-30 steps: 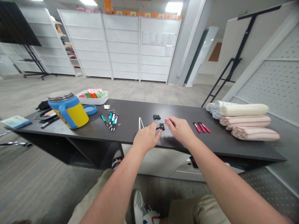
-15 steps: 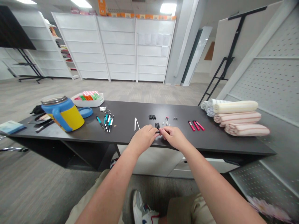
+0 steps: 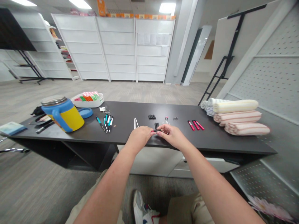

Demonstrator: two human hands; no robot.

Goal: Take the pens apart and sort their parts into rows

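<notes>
Here it is, a slim dark pen-like tube [image 3: 157, 130], right between left hand [image 3: 140, 137] and right hand [image 3: 172, 134] | long axis side to side, both pinching, neither nearer | smooth, cylindrical, over the flat dark table [image 3: 126, 114] | short black cylinders [image 3: 156, 125] just beyond

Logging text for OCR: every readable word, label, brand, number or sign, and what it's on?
No readable text.
Orange boxes up top: marks too blurred.
Pale sheets on tall white cabinet: too small.
Yellow-and-blue mug: pattern too blurred.
Held slim black rod: none visible.
</notes>
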